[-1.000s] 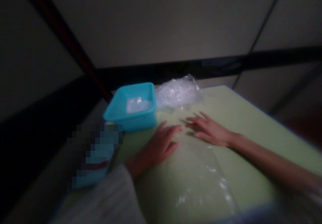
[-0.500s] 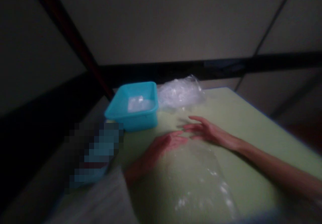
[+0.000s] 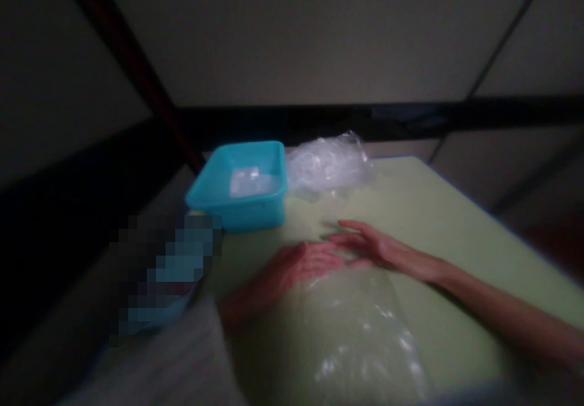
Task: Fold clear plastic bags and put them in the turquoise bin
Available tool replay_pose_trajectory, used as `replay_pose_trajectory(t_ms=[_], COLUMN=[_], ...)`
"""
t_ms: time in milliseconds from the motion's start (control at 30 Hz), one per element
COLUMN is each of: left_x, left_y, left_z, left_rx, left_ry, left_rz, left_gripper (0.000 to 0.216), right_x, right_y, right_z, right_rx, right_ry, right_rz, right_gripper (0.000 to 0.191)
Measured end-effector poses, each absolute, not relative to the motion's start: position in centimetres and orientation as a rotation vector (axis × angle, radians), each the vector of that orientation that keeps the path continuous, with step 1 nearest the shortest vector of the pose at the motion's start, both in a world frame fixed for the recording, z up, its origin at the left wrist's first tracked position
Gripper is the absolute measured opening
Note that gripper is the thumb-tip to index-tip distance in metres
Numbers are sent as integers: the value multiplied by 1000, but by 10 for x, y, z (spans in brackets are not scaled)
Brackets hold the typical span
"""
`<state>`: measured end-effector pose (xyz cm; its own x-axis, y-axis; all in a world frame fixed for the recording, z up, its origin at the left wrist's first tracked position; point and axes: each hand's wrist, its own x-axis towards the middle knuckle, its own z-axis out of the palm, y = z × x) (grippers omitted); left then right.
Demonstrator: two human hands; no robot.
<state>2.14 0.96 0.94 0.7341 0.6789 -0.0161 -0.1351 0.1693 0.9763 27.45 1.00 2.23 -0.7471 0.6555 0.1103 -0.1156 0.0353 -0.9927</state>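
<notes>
A clear plastic bag (image 3: 351, 327) lies flat on the pale green table top (image 3: 433, 211) in front of me. My left hand (image 3: 296, 266) rests at the bag's far edge with its fingers stretched out flat. My right hand (image 3: 369, 245) lies just right of it, fingers extended and touching the bag's top edge. The fingertips of both hands almost meet. Neither hand grips anything that I can make out. The scene is dim and blurred.
A turquoise plastic tub (image 3: 239, 190) with something pale inside stands at the table's far left. A crumpled heap of clear plastic bags (image 3: 326, 165) lies beside it. Dark rails run behind the table. A pixelated patch covers the lower left.
Both hands slid toward me along the bag and drew closer together. The left hand moved from beside the tub onto the bag's top edge.
</notes>
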Motion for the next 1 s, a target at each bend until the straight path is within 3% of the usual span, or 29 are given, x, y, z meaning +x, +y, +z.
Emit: replay_pose_trajectory(t_ms=[200,367,533,733,1000], left_x=[21,16,15,13,-1], left_y=[6,6,5,7,15], left_z=[15,12,11,17,42], left_rx=[1323,1293,1266,1214,1257], left_ry=[591,489,482,455,625], left_rz=[552,540,535,569,791], left_gripper=[63,55,54,57,70], right_x=[272,261,255,257,271], right_y=[-8,-35,-52,-54,-47], right_z=[43,42,35,39,62], right_rx=[-623,-281,-67,-172,-458], right_ry=[-2147,-2718,-2931,-3017,-2858], right_rz=[1269,1044,815,680,842], right_gripper=[27,30,24,18,32])
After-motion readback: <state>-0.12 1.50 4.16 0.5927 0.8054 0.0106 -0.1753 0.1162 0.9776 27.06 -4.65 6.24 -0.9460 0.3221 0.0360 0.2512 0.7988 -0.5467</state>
